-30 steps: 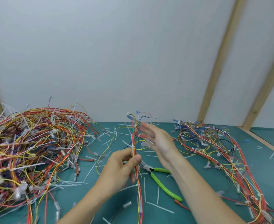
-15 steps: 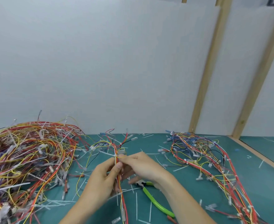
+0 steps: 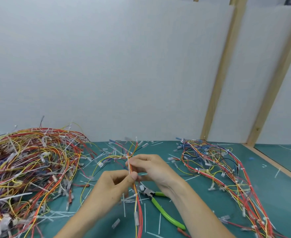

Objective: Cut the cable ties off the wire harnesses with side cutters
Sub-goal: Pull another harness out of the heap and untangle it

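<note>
A thin wire harness (image 3: 136,200) of red, orange and yellow wires runs up the middle of the green mat (image 3: 270,191). My left hand (image 3: 114,183) pinches it between thumb and forefinger. Just above, my right hand (image 3: 151,166) grips the same bundle with curled fingers, near a white cable tie (image 3: 128,164) that stands along the wires. The wire ends fan out above my right hand. The side cutters (image 3: 160,206), green-handled, lie on the mat under my right wrist, held by neither hand.
A big tangled heap of harnesses (image 3: 26,169) fills the left side. A smaller loose pile of harnesses (image 3: 227,170) lies at the right. Cut white tie pieces (image 3: 144,215) litter the mat. A white wall with wooden posts (image 3: 216,100) stands behind.
My right hand went from open beside the wires to gripping the bundle above my left hand. The view has tilted up, so the hands now sit lower in the frame.
</note>
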`<state>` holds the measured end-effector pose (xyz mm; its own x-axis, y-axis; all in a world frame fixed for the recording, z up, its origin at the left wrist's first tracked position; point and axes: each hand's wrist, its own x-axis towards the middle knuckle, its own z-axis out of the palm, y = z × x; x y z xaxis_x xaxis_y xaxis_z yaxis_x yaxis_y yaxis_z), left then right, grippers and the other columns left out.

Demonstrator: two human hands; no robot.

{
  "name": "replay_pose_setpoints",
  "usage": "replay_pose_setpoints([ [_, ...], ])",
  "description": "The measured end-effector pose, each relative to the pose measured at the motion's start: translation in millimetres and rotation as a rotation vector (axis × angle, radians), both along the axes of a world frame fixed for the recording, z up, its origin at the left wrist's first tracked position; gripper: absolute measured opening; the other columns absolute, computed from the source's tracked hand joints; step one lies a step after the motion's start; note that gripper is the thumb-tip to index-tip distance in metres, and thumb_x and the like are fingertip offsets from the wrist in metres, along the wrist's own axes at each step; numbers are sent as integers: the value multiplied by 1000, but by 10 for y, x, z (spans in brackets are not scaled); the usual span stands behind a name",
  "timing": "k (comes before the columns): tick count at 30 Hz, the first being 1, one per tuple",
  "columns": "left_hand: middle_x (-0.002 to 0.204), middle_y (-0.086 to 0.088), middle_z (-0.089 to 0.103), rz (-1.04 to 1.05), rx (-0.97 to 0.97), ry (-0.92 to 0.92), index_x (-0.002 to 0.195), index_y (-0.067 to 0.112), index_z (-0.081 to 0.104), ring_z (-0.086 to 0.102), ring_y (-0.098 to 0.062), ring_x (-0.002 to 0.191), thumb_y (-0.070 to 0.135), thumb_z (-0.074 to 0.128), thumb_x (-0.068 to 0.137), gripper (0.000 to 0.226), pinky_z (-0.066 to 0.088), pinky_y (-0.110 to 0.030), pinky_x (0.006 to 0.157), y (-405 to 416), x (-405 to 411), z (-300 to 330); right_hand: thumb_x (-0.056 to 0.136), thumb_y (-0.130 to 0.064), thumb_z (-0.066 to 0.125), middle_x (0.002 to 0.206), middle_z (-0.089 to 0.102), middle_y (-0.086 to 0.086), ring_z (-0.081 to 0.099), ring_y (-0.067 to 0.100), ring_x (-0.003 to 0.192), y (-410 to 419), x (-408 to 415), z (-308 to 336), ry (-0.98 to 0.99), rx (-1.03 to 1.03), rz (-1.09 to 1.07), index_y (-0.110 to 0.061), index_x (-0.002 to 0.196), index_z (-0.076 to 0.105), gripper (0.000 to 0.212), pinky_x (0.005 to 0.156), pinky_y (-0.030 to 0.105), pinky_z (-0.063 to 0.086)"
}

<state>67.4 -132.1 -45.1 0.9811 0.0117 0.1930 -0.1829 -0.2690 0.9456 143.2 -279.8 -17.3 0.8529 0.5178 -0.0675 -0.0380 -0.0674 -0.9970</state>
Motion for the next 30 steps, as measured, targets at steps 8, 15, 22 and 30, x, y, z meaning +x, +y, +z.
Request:
replay_pose_setpoints([
  [8, 88, -5, 75, -240, -171, 204, 100, 14, 76, 71, -16, 80, 46, 75, 81, 37, 56, -33, 65, -92, -35, 28, 108, -19, 51, 78, 76, -1, 67, 11, 59, -38, 66, 23, 77, 196, -114, -7, 107, 66, 19, 57, 26, 56],
  [15, 97, -13, 74, -289, -320, 261, 106, 12, 75, 72, -23, 79, 49, 79, 73, 49, 57, -33, 69, -81, -21, 58, 106, -18, 54, 111, 79, 5, 70, 13, 73, -93, 98, 33, 115, 297, -72, -9, 129, 62, 26, 60, 25, 56],
  [22, 86, -5, 72, -260, -278, 240, 99, 11, 76, 61, -16, 58, 44, 81, 69, 45, 54, -29, 65, -135, -40, 125, 106, -26, 57, 112, 78, 1, 70, 11, 76, -74, 62, 3, 65, 232, -83, -21, 125, 68, 23, 62, 24, 54],
  [30, 70, -5, 62, -105, -313, 95, 88, 12, 76, 57, -17, 62, 25, 82, 80, 16, 59, -35, 73, -94, -26, 123, 102, -37, 61, 75, 59, -6, 58, 9, 63, -68, 62, 12, 30, 160, -61, -18, 106, 78, 26, 61, 22, 49],
])
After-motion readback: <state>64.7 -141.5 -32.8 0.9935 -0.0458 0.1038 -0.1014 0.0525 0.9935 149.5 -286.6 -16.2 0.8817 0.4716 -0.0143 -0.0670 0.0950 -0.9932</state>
